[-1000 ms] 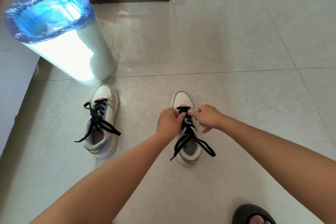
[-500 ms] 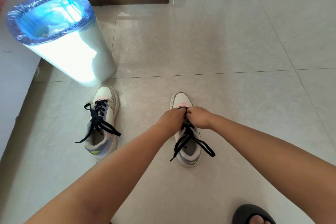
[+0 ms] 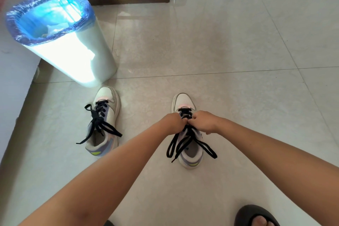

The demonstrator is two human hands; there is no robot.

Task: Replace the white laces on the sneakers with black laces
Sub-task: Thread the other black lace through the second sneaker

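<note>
The left hand [image 3: 173,122] and right hand [image 3: 204,122] are pinching the flat black fabric lace [image 3: 190,141] over the white low-top sneaker [image 3: 189,150] on the pale tiled floor [image 3: 220,46]; being soft and limp, it is probably best pinched near the eyelets.

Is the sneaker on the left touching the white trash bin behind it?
Apart. The head view shows a strip of bare floor tile between the toe of the left sneaker and the base of the trash bin.
</note>
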